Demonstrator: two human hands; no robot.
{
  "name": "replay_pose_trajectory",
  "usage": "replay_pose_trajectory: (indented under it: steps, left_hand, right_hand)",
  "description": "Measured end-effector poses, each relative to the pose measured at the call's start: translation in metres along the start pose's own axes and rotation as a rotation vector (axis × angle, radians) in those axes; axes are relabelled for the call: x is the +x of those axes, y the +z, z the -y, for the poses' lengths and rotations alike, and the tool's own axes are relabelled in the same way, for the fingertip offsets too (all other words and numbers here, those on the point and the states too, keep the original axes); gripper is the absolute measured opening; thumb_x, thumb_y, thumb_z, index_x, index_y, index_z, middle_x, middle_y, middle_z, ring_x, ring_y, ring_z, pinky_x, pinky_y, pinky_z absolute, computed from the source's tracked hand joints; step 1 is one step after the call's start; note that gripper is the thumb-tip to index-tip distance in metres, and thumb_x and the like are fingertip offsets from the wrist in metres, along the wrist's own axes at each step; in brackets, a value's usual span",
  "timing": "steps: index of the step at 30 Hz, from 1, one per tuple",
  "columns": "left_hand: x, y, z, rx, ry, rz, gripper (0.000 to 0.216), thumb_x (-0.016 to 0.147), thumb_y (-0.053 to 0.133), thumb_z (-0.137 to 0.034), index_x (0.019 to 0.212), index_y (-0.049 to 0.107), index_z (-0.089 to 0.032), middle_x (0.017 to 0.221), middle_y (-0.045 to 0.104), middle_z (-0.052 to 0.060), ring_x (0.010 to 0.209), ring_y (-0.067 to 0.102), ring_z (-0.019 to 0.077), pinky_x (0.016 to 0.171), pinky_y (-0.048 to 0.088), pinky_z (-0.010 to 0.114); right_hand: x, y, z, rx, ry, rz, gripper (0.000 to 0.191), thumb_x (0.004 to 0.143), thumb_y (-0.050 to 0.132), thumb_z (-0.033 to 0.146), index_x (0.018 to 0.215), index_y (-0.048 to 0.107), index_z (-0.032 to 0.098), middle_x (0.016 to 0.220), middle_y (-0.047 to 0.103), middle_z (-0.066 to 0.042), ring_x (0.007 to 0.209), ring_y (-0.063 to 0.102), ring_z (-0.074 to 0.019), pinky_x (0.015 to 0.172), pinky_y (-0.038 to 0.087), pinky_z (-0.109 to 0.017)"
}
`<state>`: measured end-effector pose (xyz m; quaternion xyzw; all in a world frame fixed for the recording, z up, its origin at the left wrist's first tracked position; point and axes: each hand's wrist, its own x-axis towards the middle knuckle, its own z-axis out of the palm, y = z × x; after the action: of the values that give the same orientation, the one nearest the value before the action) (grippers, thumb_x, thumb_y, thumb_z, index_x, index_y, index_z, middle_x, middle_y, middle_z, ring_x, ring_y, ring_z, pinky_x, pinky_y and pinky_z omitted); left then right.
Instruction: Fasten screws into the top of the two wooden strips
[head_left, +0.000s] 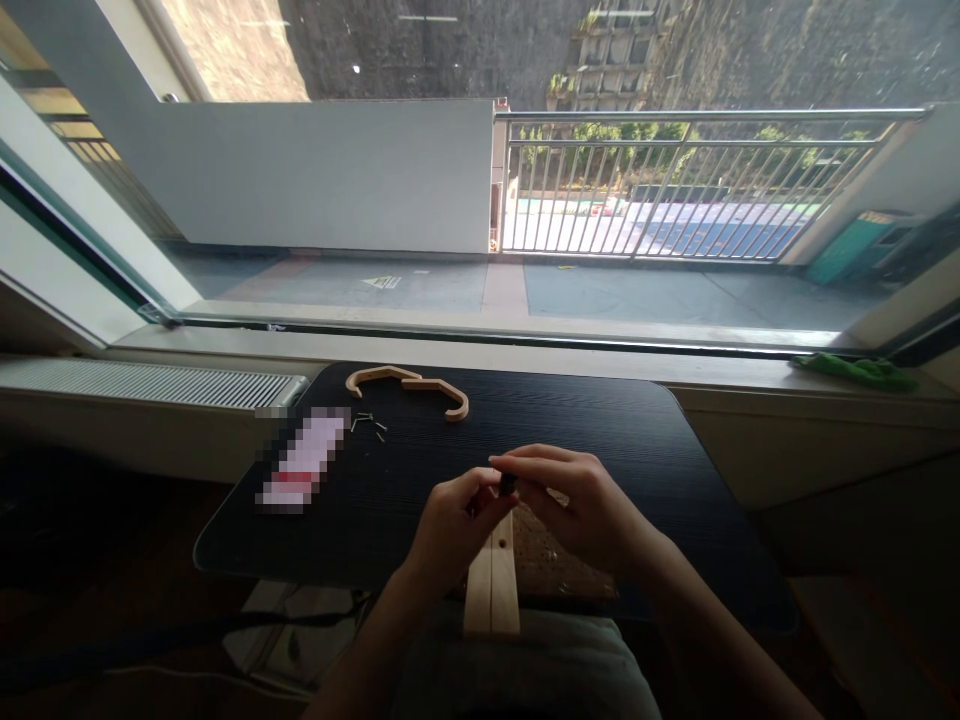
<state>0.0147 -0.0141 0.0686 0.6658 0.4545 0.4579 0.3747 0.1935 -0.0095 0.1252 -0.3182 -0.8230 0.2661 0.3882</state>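
Observation:
Above the wooden strips, both my hands come together with their fingertips around a small dark piece (pixel 508 483); its kind is too small to make out. My left hand (pixel 450 520) pinches it from the left. From the right, my right hand (pixel 574 490) meets it with bent fingers. Under the hands, two pale wooden strips (pixel 491 595) lie side by side, pointing towards me. The right strip has a dark round hole. Their far ends are hidden behind my fingers. A brown speckled board (pixel 577 568) lies under and beside them.
On the black table (pixel 600 410), two curved wooden hook pieces (pixel 382 374) (pixel 448 395) lie at the back, with several screws (pixel 367 418) nearby. A blurred pink-white item (pixel 306 460) is at the left. A radiator (pixel 150 383), the window sill and a green cloth (pixel 855 371) border the table.

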Motion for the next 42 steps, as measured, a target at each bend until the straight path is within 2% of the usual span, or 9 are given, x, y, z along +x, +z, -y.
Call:
replay_pose_trajectory:
  steps: [7,18,23,28,34,38,42]
  left_hand:
    - [0.001,-0.002,0.001,0.022,0.025,0.037,0.016,0.082,0.069,-0.033,0.081,0.068,-0.017,0.055,0.051,-0.007,0.049,0.043,0.0072,0.048,0.035,0.017]
    - [0.002,-0.006,0.001,0.054,0.033,0.085,0.019,0.085,0.066,-0.033,0.08,0.07,-0.015,0.055,0.049,-0.006,0.05,0.042,0.0073,0.05,0.036,0.018]
    - [0.001,-0.006,0.003,0.059,0.017,0.106,0.019,0.086,0.064,-0.032,0.091,0.071,-0.016,0.057,0.052,-0.005,0.05,0.044,0.0077,0.049,0.035,0.018]
    - [0.0,-0.009,0.008,0.033,-0.033,0.099,0.028,0.085,0.066,-0.037,0.105,0.069,-0.017,0.06,0.056,-0.005,0.051,0.049,0.0085,0.048,0.037,0.018]
    - [-0.001,-0.016,0.002,0.127,-0.058,0.069,0.034,0.089,0.06,-0.04,0.113,0.067,-0.017,0.056,0.052,-0.007,0.05,0.051,0.0098,0.052,0.039,0.02]
    - [-0.001,-0.018,-0.004,0.153,-0.038,0.136,0.032,0.088,0.061,-0.038,0.111,0.068,-0.017,0.055,0.054,-0.007,0.05,0.051,0.0095,0.053,0.04,0.02]
    - [-0.002,-0.018,-0.008,0.188,-0.059,0.097,0.029,0.087,0.062,-0.041,0.101,0.07,-0.017,0.05,0.05,-0.008,0.044,0.045,0.008,0.046,0.033,0.019]
  right_hand:
    - [0.0,-0.002,-0.001,-0.009,0.015,0.0,0.03,0.095,0.052,0.013,0.119,0.07,0.02,0.111,0.073,-0.008,0.095,0.07,-0.0174,0.081,0.056,-0.029]
    - [-0.002,-0.002,-0.002,-0.039,0.033,-0.03,0.027,0.093,0.058,0.013,0.116,0.07,0.019,0.108,0.074,-0.008,0.088,0.07,-0.016,0.077,0.056,-0.026]
    - [-0.001,0.0,-0.002,-0.018,0.046,-0.049,0.025,0.092,0.058,0.013,0.113,0.071,0.019,0.103,0.075,-0.007,0.082,0.069,-0.0157,0.073,0.056,-0.026]
    - [-0.001,0.002,-0.002,-0.018,0.053,-0.06,0.023,0.092,0.059,0.014,0.111,0.07,0.019,0.103,0.074,-0.007,0.081,0.069,-0.0153,0.071,0.054,-0.026]
    - [-0.002,0.001,-0.001,-0.037,0.041,-0.064,0.023,0.093,0.058,0.013,0.112,0.07,0.019,0.1,0.074,-0.006,0.079,0.067,-0.0137,0.07,0.053,-0.024]
    - [-0.002,0.001,0.0,-0.052,0.062,-0.063,0.022,0.092,0.059,0.014,0.111,0.07,0.019,0.102,0.074,-0.007,0.08,0.069,-0.0147,0.073,0.054,-0.026]
    - [-0.001,0.001,0.001,-0.062,0.081,-0.06,0.024,0.093,0.058,0.015,0.112,0.071,0.02,0.103,0.075,-0.007,0.083,0.07,-0.0164,0.076,0.055,-0.028]
